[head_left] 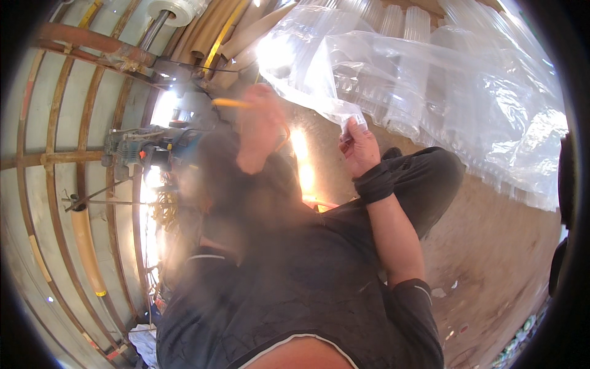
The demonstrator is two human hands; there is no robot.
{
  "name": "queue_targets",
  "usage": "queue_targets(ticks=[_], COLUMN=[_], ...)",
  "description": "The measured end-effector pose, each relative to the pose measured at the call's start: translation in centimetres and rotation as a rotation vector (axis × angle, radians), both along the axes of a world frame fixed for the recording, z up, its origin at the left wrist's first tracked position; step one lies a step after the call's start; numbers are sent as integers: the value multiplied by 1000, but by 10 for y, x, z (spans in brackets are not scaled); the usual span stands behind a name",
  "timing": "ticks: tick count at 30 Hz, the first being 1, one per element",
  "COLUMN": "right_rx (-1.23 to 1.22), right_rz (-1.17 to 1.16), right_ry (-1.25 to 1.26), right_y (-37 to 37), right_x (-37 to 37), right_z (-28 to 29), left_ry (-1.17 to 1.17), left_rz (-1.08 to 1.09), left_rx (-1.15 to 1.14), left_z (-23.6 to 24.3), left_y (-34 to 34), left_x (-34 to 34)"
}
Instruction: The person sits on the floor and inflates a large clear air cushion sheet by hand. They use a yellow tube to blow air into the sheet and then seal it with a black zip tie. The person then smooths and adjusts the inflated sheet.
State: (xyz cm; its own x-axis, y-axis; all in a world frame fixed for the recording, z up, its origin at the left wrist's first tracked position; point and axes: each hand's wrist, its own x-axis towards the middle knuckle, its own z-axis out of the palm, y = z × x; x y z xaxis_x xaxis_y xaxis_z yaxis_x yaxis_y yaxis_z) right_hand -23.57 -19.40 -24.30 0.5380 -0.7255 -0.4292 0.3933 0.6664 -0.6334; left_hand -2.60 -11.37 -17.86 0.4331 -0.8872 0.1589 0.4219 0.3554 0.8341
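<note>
My right hand (358,147) is closed in a pinch on the lower left corner of a large clear plastic film (362,55). It wears a dark band at the wrist. Under and beside the film lie several long clear plastic tubes (413,74), side by side. My left hand (261,126), smeared by motion, is raised to the left of the film and apart from it. A thin yellow-orange thing (230,103) sticks out from its fingers, and a bit of the same colour shows at its right edge. Its kind is too blurred to tell.
My bent leg in dark trousers (424,184) lies beside the film on the brown floor (491,258). Motor-like machinery (153,147) stands at the left, along a wall with wooden battens (55,111). Brown rolls or tubes (212,31) lean at the far left.
</note>
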Motion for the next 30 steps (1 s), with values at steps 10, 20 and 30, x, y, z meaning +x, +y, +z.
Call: queue_targets(ticks=[10,20,30], right_rx=[66,-137,-84], right_rz=[20,58,180], right_ry=[-132,151,171], right_y=[-12,-22,-22], right_x=[-7,-17,-13], right_z=[32,19,16], left_ry=[-410,-521,-628], left_rz=[154,-315,-324], left_rx=[123,507,512], left_z=[18,3,-24], left_y=[11,19,33], left_x=[-32,-60,-58])
